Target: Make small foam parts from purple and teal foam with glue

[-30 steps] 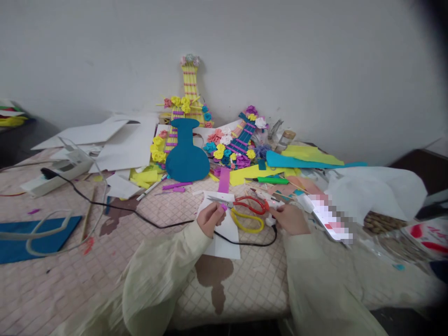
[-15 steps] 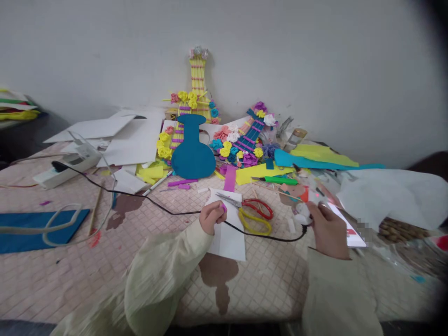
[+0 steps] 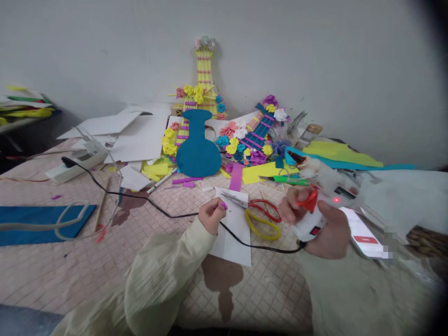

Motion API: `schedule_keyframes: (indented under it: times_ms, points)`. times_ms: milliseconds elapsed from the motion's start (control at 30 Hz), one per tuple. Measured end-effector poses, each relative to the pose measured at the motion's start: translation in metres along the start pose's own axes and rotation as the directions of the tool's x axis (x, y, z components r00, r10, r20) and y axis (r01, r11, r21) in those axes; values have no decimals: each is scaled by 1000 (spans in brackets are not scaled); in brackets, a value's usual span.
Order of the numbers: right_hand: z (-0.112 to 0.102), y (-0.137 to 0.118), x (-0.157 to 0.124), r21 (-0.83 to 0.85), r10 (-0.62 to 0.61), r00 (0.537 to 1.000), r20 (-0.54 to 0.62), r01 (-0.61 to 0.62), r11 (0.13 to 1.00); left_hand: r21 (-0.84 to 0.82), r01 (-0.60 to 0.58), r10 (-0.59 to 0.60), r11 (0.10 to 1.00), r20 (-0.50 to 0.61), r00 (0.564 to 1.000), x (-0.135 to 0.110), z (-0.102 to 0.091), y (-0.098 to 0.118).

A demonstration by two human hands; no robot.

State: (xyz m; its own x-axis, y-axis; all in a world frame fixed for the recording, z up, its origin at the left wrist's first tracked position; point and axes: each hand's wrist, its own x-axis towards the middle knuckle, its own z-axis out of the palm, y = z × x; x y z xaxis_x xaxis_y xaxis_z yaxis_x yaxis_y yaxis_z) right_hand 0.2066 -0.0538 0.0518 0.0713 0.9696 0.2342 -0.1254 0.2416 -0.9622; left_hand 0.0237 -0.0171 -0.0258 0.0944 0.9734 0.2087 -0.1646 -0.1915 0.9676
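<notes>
My left hand [image 3: 211,214] is closed in a pinch on a small purple piece [image 3: 223,206], held over a white sheet of paper [image 3: 234,231]. My right hand [image 3: 324,223] grips a white hot glue gun [image 3: 320,196] with a red trigger and a lit red light, lifted off the table, its nozzle pointing up and left. The gun's black cord [image 3: 164,212] runs left across the table to a white power strip [image 3: 75,163]. Scissors with red and yellow handles [image 3: 261,215] lie between my hands.
Craft guitars covered in paper flowers [image 3: 205,98] lean on the wall behind a blue vase-shaped cutout [image 3: 198,149]. Coloured foam sheets [image 3: 336,154], white card [image 3: 140,137] and a phone [image 3: 364,231] lie about. A blue sheet [image 3: 38,219] sits at the left.
My right hand has picked the glue gun up from the table at the right and raised it toward the middle. The left hand has stayed put, still pinching the purple piece.
</notes>
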Motion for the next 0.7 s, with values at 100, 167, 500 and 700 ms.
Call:
schedule_keyframes:
  times_ms: [100,167,500,700]
  points:
    - [0,12,6,21,80,996,44,-81,996,-8,-10,10,1000,-6,1000,0,1,2]
    - [-5,20,6,79,135,986,102,-143,987,-18,-14,13,1000,-21,1000,0,3,1]
    - [-50,48,-8,-98,186,935,301,-164,982,0,38,-38,999,-45,998,-7,10,3]
    - [-42,47,-9,-388,96,905,415,81,918,56,-47,43,997,64,997,-12,4,8]
